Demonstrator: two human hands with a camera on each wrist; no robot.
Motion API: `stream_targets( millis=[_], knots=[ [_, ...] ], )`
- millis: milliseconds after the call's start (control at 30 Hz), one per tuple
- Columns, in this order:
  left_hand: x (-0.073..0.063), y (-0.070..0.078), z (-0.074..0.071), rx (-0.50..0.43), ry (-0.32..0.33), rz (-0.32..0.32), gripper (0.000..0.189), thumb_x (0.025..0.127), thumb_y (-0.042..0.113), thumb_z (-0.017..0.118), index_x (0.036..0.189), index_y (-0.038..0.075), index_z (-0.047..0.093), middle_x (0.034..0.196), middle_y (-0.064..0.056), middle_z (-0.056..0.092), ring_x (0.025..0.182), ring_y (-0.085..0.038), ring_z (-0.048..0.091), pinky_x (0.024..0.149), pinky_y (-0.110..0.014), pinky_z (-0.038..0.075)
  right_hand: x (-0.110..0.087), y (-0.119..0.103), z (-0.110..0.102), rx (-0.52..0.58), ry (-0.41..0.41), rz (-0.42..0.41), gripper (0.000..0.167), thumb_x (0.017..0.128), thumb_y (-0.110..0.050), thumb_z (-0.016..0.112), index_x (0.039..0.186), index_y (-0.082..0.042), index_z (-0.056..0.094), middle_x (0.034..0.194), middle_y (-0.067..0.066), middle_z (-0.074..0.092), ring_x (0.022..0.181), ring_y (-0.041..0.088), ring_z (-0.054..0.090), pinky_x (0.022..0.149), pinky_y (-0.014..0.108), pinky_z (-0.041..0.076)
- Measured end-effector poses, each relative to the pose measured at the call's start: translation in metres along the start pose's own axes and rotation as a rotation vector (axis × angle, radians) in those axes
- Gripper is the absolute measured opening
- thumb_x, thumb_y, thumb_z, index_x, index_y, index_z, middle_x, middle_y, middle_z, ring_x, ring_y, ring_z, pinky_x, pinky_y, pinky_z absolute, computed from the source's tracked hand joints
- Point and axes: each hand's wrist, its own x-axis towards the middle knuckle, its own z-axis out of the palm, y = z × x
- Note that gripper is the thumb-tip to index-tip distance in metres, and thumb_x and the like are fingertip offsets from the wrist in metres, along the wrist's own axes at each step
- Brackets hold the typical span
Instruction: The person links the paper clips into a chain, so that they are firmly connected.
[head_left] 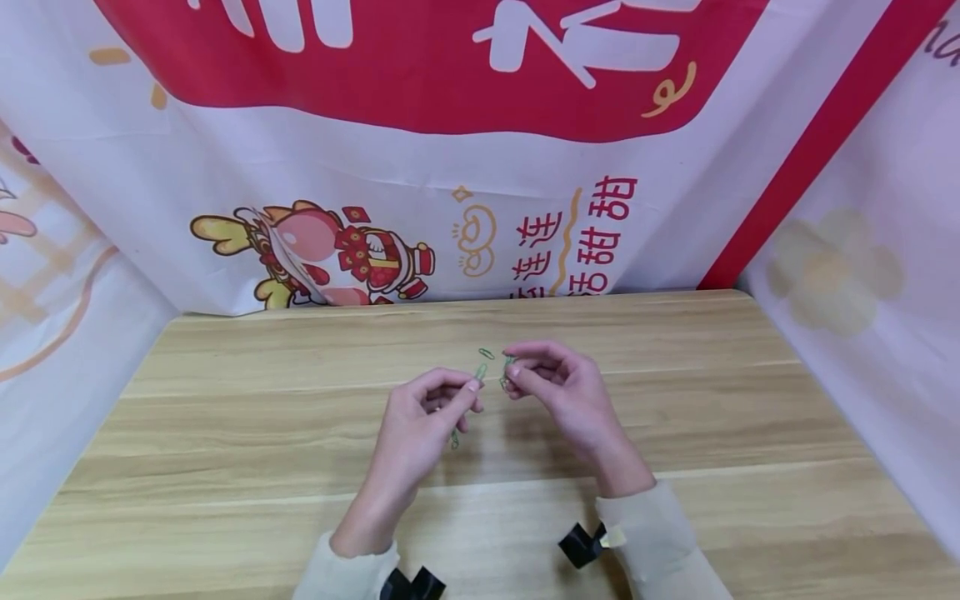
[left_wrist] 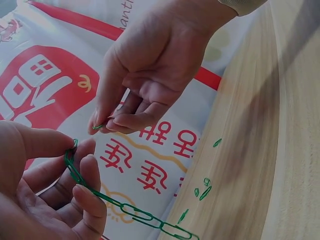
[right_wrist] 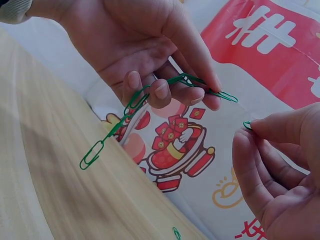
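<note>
A chain of linked green paperclips (right_wrist: 92, 155) hangs from my left hand (head_left: 423, 417). The thumb and index finger pinch its top clip, whose end sticks out past the fingertips, and the chain drapes across the other fingers. Facing it, my right hand (head_left: 566, 400) pinches a single green paperclip (right_wrist: 247, 125) between thumb and index finger, with only a small loop of it showing. A short gap separates the two clips in the right wrist view. Both hands are held above the wooden table (head_left: 247, 450).
Several loose green paperclips (left_wrist: 205, 193) lie on the table beyond the hands, one paperclip (head_left: 486, 353) just ahead of the fingertips. A printed red and white cloth (head_left: 420, 158) hangs behind the table's far edge, with pale cloth at both sides.
</note>
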Motion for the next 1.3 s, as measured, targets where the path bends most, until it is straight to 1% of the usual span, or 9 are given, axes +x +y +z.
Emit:
stream_targets(
  millis=[133,267,500,633,767,1000,1167,1300],
  knots=[
    [0.0,-0.002,0.002,0.003,-0.006,0.0,0.013,0.102,0.015,0.074,0.112,0.009,0.079,0.096,-0.012,0.078,0.071,-0.017,0.063,0.058,-0.021,0.048,0.001,-0.001,0.0,-0.007,0.01,-0.004,0.029,0.099,-0.004,0.073,0.128,-0.003,0.071,0.104,0.006,0.075,0.091,0.016,0.075,0.089,0.034,0.066],
    [0.001,-0.003,0.004,0.017,-0.013,0.004,0.013,0.102,0.015,0.074,0.112,0.009,0.079,0.093,-0.008,0.078,0.07,-0.017,0.063,0.057,-0.021,0.046,0.001,-0.001,0.001,-0.012,0.021,-0.005,0.027,0.1,-0.003,0.073,0.127,-0.002,0.071,0.103,0.007,0.075,0.091,0.016,0.075,0.089,0.034,0.066],
    [0.001,-0.005,0.007,0.049,-0.03,0.014,0.012,0.102,0.017,0.074,0.11,0.01,0.079,0.094,-0.007,0.079,0.072,-0.017,0.063,0.057,-0.02,0.046,0.001,-0.001,0.005,0.006,0.057,-0.029,0.025,0.098,0.001,0.071,0.123,0.004,0.069,0.097,0.004,0.076,0.085,0.015,0.074,0.085,0.031,0.066],
    [-0.001,-0.005,0.008,0.067,-0.033,0.022,0.014,0.102,0.019,0.074,0.112,0.012,0.08,0.095,-0.006,0.079,0.073,-0.018,0.064,0.058,-0.021,0.047,0.001,-0.002,0.007,0.004,0.068,-0.023,0.023,0.098,0.002,0.071,0.122,0.004,0.07,0.097,0.003,0.076,0.083,0.015,0.073,0.083,0.031,0.066],
    [-0.001,-0.007,0.009,0.093,-0.026,0.048,0.013,0.102,0.02,0.074,0.111,0.013,0.08,0.094,-0.005,0.079,0.073,-0.018,0.065,0.059,-0.022,0.048,0.0,-0.003,0.009,-0.004,0.054,-0.012,0.023,0.099,0.002,0.071,0.121,0.004,0.07,0.097,0.003,0.077,0.083,0.015,0.073,0.082,0.031,0.066],
    [0.0,-0.009,0.009,0.134,-0.016,0.095,0.01,0.103,0.018,0.074,0.108,0.015,0.081,0.091,-0.005,0.079,0.071,-0.019,0.066,0.059,-0.023,0.051,0.001,-0.002,0.009,0.014,0.043,0.0,0.024,0.099,0.002,0.071,0.122,0.006,0.07,0.097,0.003,0.077,0.082,0.014,0.074,0.081,0.03,0.066],
    [0.0,-0.009,0.008,0.173,0.0,0.145,0.01,0.103,0.016,0.073,0.107,0.016,0.082,0.091,-0.009,0.077,0.073,-0.025,0.067,0.062,-0.023,0.052,0.0,0.0,0.01,0.025,0.018,0.01,0.024,0.099,0.001,0.071,0.122,0.006,0.07,0.098,0.004,0.077,0.083,0.014,0.075,0.081,0.031,0.067],
    [0.0,-0.01,0.008,0.179,0.014,0.16,0.01,0.103,0.017,0.073,0.107,0.016,0.082,0.091,-0.008,0.075,0.074,-0.028,0.068,0.062,-0.023,0.052,0.0,0.0,0.01,0.035,0.01,0.021,0.024,0.099,0.0,0.071,0.122,0.006,0.07,0.099,0.004,0.077,0.084,0.014,0.075,0.082,0.031,0.067]
  ],
)
